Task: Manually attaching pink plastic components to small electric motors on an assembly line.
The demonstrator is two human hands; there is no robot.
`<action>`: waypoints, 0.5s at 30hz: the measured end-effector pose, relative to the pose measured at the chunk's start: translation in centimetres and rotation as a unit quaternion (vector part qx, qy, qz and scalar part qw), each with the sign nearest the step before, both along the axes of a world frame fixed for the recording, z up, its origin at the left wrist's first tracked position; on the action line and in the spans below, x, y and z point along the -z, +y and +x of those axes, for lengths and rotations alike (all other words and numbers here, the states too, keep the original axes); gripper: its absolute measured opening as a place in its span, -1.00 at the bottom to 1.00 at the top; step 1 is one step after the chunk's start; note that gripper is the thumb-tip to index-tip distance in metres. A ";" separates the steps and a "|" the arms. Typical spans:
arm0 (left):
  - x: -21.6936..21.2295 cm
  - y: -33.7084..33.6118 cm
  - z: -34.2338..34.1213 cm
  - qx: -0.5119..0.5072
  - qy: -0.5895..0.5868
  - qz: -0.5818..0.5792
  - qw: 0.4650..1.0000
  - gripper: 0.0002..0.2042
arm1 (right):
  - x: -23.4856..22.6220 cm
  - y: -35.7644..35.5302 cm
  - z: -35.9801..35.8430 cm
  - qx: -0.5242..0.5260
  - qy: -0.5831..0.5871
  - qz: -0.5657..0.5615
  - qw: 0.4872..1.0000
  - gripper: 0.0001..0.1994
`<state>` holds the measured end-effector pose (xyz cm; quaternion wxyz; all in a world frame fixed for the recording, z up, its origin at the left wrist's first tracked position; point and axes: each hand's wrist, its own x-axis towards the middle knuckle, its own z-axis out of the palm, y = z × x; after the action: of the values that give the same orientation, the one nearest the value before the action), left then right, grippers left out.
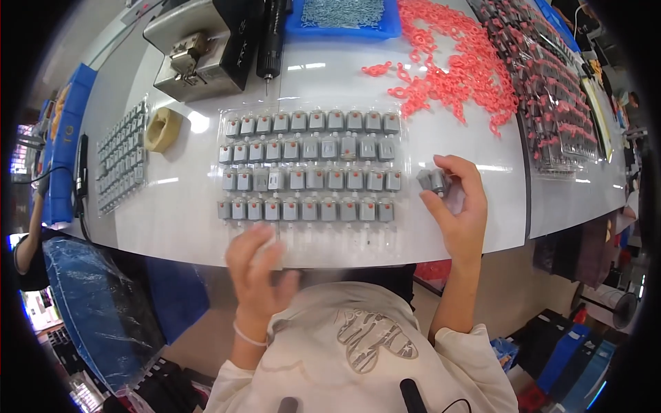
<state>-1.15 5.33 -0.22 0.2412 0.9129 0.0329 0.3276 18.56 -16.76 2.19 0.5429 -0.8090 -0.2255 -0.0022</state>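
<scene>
A clear plastic tray [404, 148] lies on the white table in front of me, with several rows of small grey motors [316, 122] standing in it. Many of these have a red dot. Bare plastic shows along the tray's near edge. My right hand [463, 213], to the right of the tray, is closed with thumb and fingers around a couple of small grey motors [436, 180]. Blurred by motion, my left hand [256, 270] is over the table's front edge, just below the tray's near left part. Whether it holds anything cannot be made out.
Behind the tray stand a metal fixture [200, 51] and a black electric screwdriver [270, 41]. A blue bin [396, 20] holds small screws. Pink plastic parts [447, 76] spread at the far right, beside bagged trays [551, 110]. A tape roll [163, 130] and another motor tray [124, 158] lie left.
</scene>
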 end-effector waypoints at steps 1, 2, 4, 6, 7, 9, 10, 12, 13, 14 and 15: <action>-0.5 -0.5 0.9 0.036 0.038 0.048 0.997 -0.57 | -0.2 -0.1 -0.1 -0.006 -0.004 -0.003 1.000 -0.60; -1.1 -1.1 1.5 0.037 0.039 0.056 0.997 -0.57 | -0.3 -0.2 -0.1 -0.013 -0.008 -0.005 1.000 -0.60; -2.1 -1.8 2.4 0.062 0.100 0.121 0.986 -0.50 | -0.4 -0.7 0.0 -0.019 -0.009 -0.001 1.000 -0.61; -1.4 -1.7 2.6 0.053 0.109 0.159 0.980 -0.47 | -0.4 -1.0 0.0 -0.026 -0.010 -0.002 1.000 -0.61; -1.2 -1.6 2.7 0.044 0.117 0.192 0.974 -0.43 | -0.4 -1.1 -0.1 -0.022 0.004 -0.002 1.000 -0.61; -1.6 -1.7 3.0 0.046 0.122 0.187 0.974 -0.45 | -0.4 -1.0 0.0 -0.020 0.018 0.002 1.000 -0.62; -1.8 -1.8 3.1 0.037 0.127 0.160 0.978 -0.46 | -0.4 -1.0 -0.1 -0.016 0.018 0.008 1.000 -0.62; -2.0 -1.9 3.6 0.029 0.135 0.136 0.981 -0.48 | -0.3 -1.0 -0.2 -0.009 0.020 0.018 1.000 -0.62; -2.0 -1.8 3.9 0.025 0.134 0.132 0.982 -0.46 | -0.4 -1.1 -0.1 -0.010 0.007 0.012 1.000 -0.62; -1.9 -1.8 4.1 0.023 0.134 0.126 0.983 -0.45 | -0.4 -1.2 -0.3 -0.009 -0.005 0.004 1.000 -0.62; -1.9 -1.7 4.3 0.027 0.138 0.127 0.982 -0.45 | -0.3 -1.2 -0.4 -0.006 -0.001 0.004 1.000 -0.62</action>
<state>3.11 3.61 1.66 0.1252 0.9731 -0.0002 0.1936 18.18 -17.98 2.50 0.5457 -0.8054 -0.2313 -0.0008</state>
